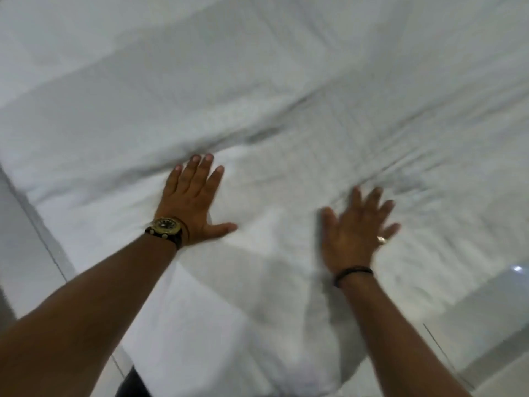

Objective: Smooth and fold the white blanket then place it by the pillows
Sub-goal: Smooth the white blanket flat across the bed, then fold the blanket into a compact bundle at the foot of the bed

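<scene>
The white blanket (286, 116) lies spread over the bed and fills most of the view, with creases running across its middle and right side. My left hand (193, 200) rests flat on it, palm down, fingers apart, a watch on the wrist. My right hand (357, 227) also lies flat on the blanket to the right, fingers spread, blurred by motion, with a ring and a dark wristband. Neither hand grips the cloth. No pillows are in view.
The blanket's near edge hangs over the bed corner toward me. Pale glossy floor tiles (25, 239) show at the left, and more floor (486, 310) at the lower right. A dark bit of my clothing shows at the bottom edge.
</scene>
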